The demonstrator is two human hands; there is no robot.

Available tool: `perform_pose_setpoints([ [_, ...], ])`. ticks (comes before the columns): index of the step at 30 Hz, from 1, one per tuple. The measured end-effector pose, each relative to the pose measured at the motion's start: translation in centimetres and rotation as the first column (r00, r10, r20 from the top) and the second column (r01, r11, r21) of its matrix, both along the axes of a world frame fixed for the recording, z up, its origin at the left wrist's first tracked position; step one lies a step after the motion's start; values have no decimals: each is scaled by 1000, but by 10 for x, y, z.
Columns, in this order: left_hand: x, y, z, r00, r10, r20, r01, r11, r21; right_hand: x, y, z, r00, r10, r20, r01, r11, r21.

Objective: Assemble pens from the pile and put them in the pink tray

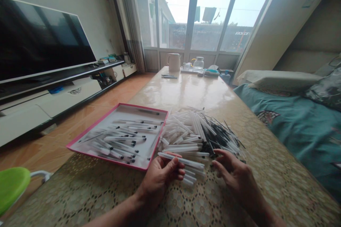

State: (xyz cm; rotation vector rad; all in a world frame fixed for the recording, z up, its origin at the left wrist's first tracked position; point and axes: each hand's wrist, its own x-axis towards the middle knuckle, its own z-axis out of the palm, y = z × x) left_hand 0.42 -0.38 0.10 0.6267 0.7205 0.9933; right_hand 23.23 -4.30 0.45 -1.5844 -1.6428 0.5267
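Note:
My left hand [166, 170] is closed around a white translucent pen barrel [181, 160], pinched between thumb and fingers and pointing right. Beneath it, more pale barrels lie on the table. My right hand [231, 170] hovers at the near edge of a heap of thin black pen refills [220, 131], its thumb and fingers apart. A small dark piece shows by the thumb tip; whether it is touched I cannot tell. Left of the refills is a pile of white barrels [183, 124]. A pink-rimmed tray [117, 165] at the left holds several pens with black ends.
The long table [197, 205] has a patterned cover. At its far end stand a beige kettle [174, 62], a glass jug [198, 64] and a tissue pack [212, 71]. A green stool [13, 186] is at lower left, and a teal-covered sofa [287, 120] runs along the right.

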Motion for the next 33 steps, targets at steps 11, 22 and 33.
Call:
perform_pose_setpoints([
  [11, 2, -3, 2, 999, -37, -20, 38, 998, 48, -25, -11, 15, 964, 258, -64, -263, 961, -83],
  [22, 0, -1, 3, 999, -32, -19, 33, 998, 52, -17, -11, 15, 978, 203, -46, -205, 978, -42],
  [33, -1, 1, 15, 999, 32, -19, -31, 998, 53, 60, 6, 4, 825, -451, -341, 526, 833, 173],
])
